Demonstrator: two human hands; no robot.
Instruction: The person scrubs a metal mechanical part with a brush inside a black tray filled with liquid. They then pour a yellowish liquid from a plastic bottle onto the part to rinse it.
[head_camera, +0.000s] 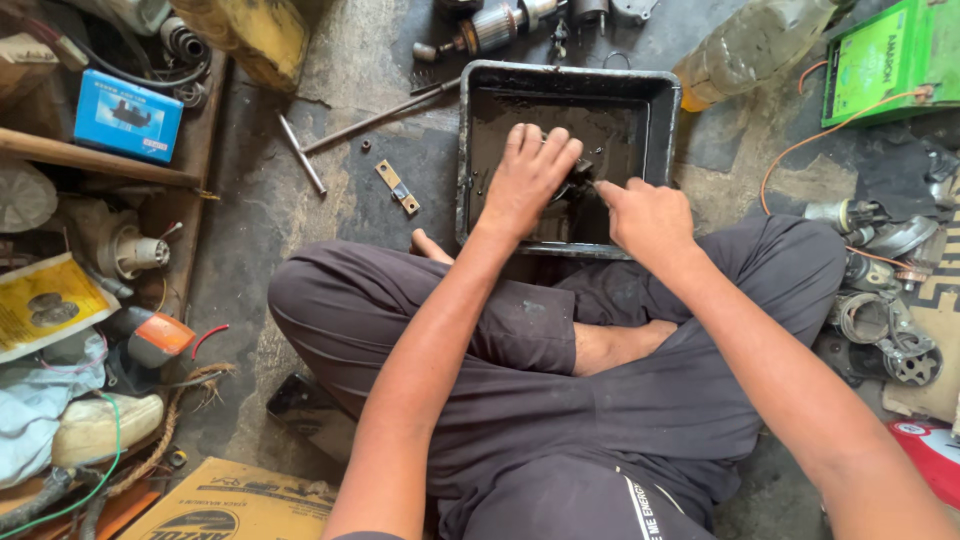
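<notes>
I sit cross-legged on the floor with a black rectangular tray (666, 118) of dark oily liquid in front of my knees. My left hand (527, 177) reaches into the tray and is closed over a small dark greasy metal part (579, 172), mostly hidden under my fingers. My right hand (645, 212) is beside it, fingers pinched with the index finger pointing at the part; a thin tool may be in it, but I cannot make it out.
A metal rod (375, 118), a short bolt (301, 154) and a small brass bracket (397, 187) lie left of the tray. A motor armature (487, 30) and a plastic bottle (748, 45) lie behind it. A green battery box (888, 60) stands far right, cluttered shelves at left.
</notes>
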